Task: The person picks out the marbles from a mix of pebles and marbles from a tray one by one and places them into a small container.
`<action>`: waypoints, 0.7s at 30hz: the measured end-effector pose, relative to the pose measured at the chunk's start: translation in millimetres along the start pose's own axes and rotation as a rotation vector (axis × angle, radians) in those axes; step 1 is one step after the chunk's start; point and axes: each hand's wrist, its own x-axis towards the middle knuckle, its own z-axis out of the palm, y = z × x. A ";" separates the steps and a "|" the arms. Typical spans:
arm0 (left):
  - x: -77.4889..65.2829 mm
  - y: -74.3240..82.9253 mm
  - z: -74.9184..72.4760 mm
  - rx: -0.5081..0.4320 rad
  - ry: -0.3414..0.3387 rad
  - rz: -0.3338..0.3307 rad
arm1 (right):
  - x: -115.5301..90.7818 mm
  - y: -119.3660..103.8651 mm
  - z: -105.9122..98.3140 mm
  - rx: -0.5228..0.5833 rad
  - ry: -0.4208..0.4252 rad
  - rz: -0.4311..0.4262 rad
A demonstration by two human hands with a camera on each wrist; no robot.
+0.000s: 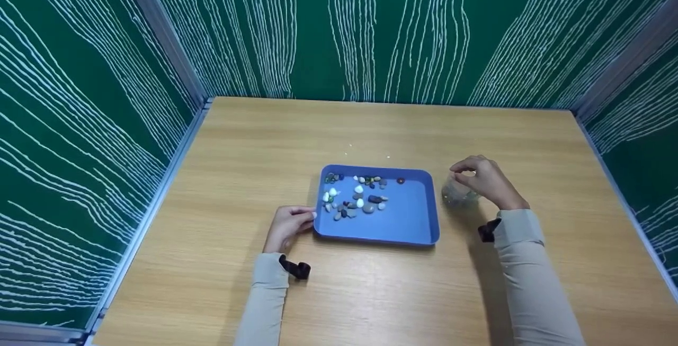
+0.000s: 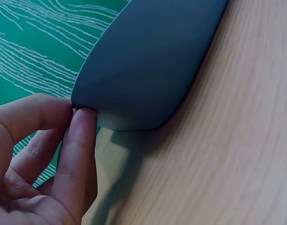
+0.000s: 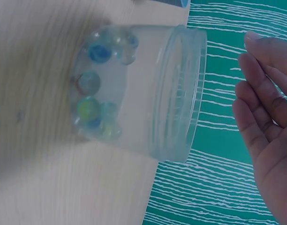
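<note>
My left hand (image 1: 288, 225) pinches the left rim of a blue tray (image 1: 410, 221), thumb and fingers at its edge in the left wrist view. Inside the tray lie several small pebbles (image 1: 368, 208), white, grey and dark, mostly in the left half. A reddish-brown round piece (image 1: 401, 180) sits apart near the far side. To the tray's right stands a clear lidless jar (image 1: 460, 195). Glass marbles (image 3: 89, 108), some green and blue, rest at its bottom. Just over the jar's mouth hovers my right hand (image 1: 491, 180), its fingers loosely bent, with nothing visible between them.
The wooden table (image 1: 254, 150) carries a few tiny white specks (image 1: 388, 157) beyond the tray. Green panels (image 1: 312, 33) with white wavy lines stand along the back and both sides, joined by grey metal posts (image 1: 164, 33).
</note>
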 end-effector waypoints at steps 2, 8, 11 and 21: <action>-0.1 0.0 0.3 0.009 0.004 -0.001 | 1.7 -2.2 0.9 0.002 -0.006 -0.008; -1.0 -0.4 0.7 -0.005 0.000 0.015 | 7.3 -9.5 3.5 0.013 -0.015 -0.029; -1.2 -0.5 1.0 -0.013 -0.003 0.023 | 11.0 -13.2 5.3 0.014 -0.015 -0.044; -1.1 0.9 1.7 -0.006 -0.005 0.021 | 23.7 -30.4 13.3 -0.012 -0.031 -0.063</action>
